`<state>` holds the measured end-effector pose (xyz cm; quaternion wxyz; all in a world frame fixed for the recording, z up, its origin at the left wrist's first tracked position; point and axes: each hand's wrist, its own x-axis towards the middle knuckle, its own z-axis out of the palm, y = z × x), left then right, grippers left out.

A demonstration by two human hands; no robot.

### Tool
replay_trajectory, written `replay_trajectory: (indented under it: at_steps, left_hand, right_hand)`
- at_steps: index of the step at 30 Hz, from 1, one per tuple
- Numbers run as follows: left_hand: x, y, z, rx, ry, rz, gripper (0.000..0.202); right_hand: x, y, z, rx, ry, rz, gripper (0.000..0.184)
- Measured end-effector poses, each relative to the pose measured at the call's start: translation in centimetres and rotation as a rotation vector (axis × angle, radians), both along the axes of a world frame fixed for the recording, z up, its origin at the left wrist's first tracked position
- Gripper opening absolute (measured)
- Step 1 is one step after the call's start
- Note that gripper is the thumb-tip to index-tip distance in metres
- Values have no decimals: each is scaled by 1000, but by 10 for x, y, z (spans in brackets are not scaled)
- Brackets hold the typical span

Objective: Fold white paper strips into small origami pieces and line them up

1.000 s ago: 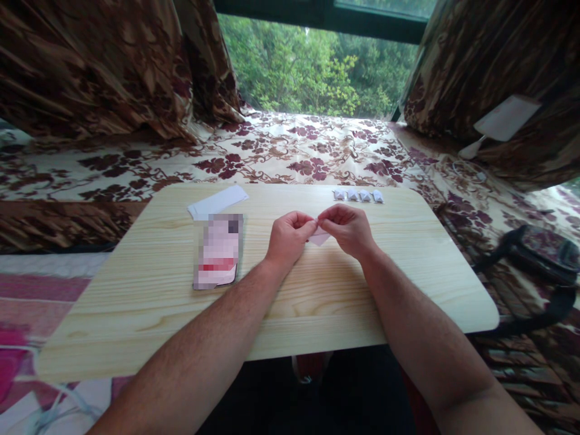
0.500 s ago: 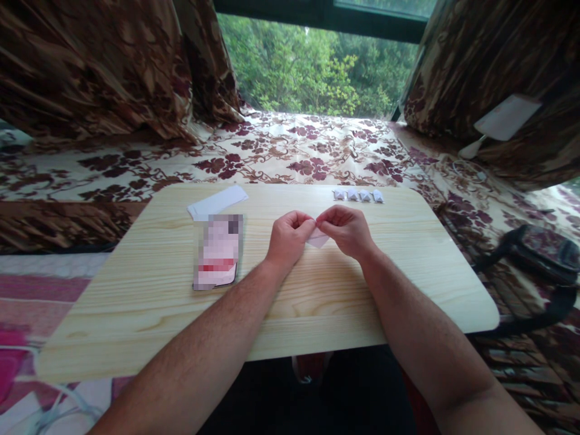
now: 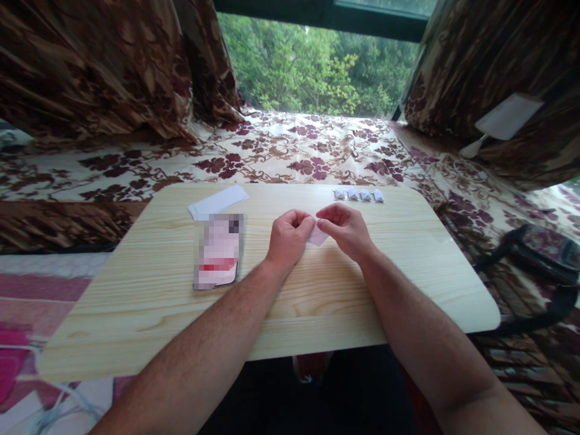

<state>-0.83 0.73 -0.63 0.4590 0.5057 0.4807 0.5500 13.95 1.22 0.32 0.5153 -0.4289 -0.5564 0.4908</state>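
Over the middle of the table, my left hand [image 3: 290, 234] pinches a small piece of white folded paper [image 3: 318, 237] between thumb and fingers. My right hand [image 3: 347, 228] is closed at the paper's other side, thumb and fingertips at its upper edge. Most of the paper's top is covered by my fingers; its lower corner points down toward me. Beyond my right hand several small white folded paper shapes [image 3: 359, 195] stand in a row near the far edge.
On the wooden table [image 3: 149, 320], left of my hands, lies a phone [image 3: 220, 251], partly blurred out. Behind it are white paper strips [image 3: 220, 201]. A white lamp [image 3: 507, 118] stands at the right on the floral cloth [image 3: 308, 148]. A dark chair-like frame [image 3: 534, 254] is beside the table.
My right thumb and index finger have parted slightly and shifted a little at the paper's top. The left hand keeps its pinch almost unmoved.
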Motion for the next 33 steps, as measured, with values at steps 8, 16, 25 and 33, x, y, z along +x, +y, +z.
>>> replay_trajectory:
  at_steps: [8, 16, 25, 33]
  left_hand:
    - [0, 0, 2, 28, -18, 23, 16]
    - [1, 0, 2, 27, -4, 28, 16]
    - [3, 0, -3, 31, 2, 37, 16]
    - [4, 0, -2, 10, -35, 54, 18]
  right_hand:
    - [-2, 0, -6, -19, -69, 19, 30]
    - [-4, -1, -7, 9, -74, -5, 33]
    - [-4, -2, -8, 26, -88, -23, 24]
    - [-5, -1, -7, -16, -58, -42, 17]
